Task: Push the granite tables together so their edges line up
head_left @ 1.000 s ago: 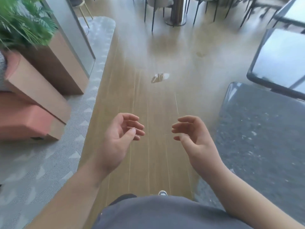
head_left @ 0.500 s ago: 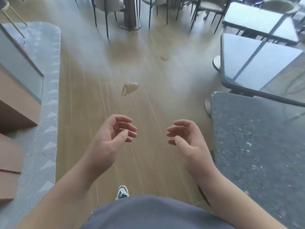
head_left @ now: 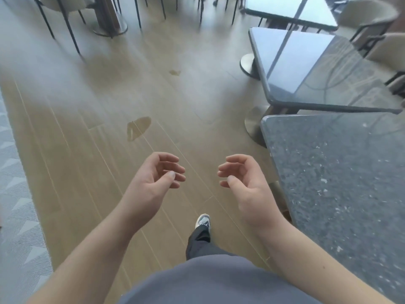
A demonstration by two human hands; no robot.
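A speckled dark granite table (head_left: pixel 341 176) fills the right side, close to me. Beyond it stands a second granite table (head_left: pixel 311 69), glossy with reflections and turned at an angle to the near one; its front edge overlaps the near table's far edge in view. My left hand (head_left: pixel 153 183) and my right hand (head_left: pixel 243 185) hover over the wooden floor in front of me, palms facing each other, fingers loosely curled, holding nothing. My right hand is a short way left of the near table's edge, not touching it.
A third table (head_left: pixel 291 9) stands farther back at the right. Chair legs and a round pedestal base (head_left: pixel 109 29) line the far side. A pale chair (head_left: pixel 372 16) is at the top right. Grey patterned carpet (head_left: pixel 17 194) borders the floor on the left. A stain (head_left: pixel 138 127) marks the floor.
The view has swung right: the planter and orange bench at the left have left the frame, and both granite tables have come further into sight. My hands keep the same loose pose.
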